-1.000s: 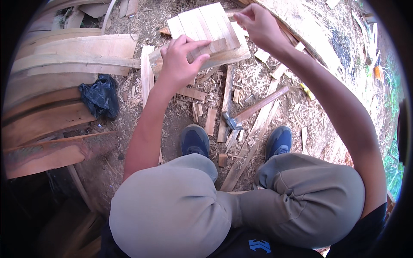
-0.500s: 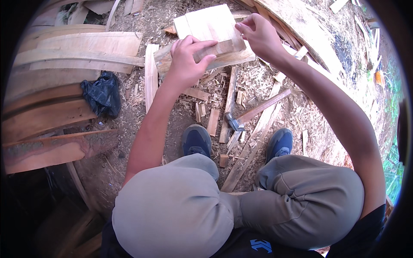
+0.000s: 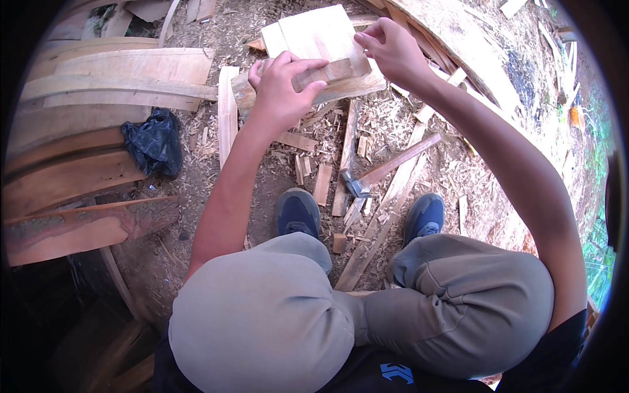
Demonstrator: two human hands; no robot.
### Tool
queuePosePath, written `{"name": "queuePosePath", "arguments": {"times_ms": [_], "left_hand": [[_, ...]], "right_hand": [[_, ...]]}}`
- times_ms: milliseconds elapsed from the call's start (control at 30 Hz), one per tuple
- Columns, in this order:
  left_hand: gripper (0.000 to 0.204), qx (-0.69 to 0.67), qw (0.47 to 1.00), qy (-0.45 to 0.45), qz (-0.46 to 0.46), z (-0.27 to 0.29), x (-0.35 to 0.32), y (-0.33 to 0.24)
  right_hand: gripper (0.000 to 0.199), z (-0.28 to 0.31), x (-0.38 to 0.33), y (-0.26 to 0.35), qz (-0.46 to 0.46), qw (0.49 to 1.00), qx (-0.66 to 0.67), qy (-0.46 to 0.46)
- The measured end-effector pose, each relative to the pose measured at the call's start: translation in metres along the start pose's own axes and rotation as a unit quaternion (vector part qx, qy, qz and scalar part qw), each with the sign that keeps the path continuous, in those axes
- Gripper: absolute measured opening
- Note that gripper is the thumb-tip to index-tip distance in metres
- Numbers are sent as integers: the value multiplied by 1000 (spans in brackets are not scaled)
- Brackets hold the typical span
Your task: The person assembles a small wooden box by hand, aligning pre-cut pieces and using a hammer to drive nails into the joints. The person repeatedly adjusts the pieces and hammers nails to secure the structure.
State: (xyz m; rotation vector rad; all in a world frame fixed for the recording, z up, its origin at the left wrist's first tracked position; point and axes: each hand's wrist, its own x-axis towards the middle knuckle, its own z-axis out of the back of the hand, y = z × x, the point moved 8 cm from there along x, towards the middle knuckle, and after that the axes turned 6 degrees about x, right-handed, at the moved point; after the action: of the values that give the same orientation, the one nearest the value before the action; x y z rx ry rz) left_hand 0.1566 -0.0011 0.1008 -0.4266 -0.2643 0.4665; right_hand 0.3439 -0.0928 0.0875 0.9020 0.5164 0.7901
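My left hand (image 3: 283,92) grips the left end of a small wooden block (image 3: 333,72), its thumb on the near side and its index finger stretched along the top. The block lies along the near edge of a pale, squarish board (image 3: 314,33). Beneath both is a thicker piece of wood (image 3: 360,86), resting low over the ground. By the board's right edge, my right hand (image 3: 392,54) is closed in a pinch, thumb against fingertips. Whatever it may hold is too small to make out.
A hammer (image 3: 400,160) with a wooden handle lies between my shoes, among wood strips (image 3: 321,185) and shavings. Curved planks (image 3: 131,75) are stacked at the left, beside a black plastic bag (image 3: 154,141). A big timber (image 3: 458,39) runs along the right.
Both hands keep nearly the same hold and place at the board. The whole view has shifted very slightly.
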Motion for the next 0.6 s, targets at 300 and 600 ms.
{"name": "queuePosePath", "arguments": {"times_ms": [300, 600], "left_hand": [[38, -64, 998, 18, -1, -1, 3, -1], [38, -59, 998, 16, -11, -1, 4, -1]], "right_hand": [[38, 1, 1, -4, 1, 1000, -2, -3], [39, -4, 9, -16, 25, 998, 43, 28]]}}
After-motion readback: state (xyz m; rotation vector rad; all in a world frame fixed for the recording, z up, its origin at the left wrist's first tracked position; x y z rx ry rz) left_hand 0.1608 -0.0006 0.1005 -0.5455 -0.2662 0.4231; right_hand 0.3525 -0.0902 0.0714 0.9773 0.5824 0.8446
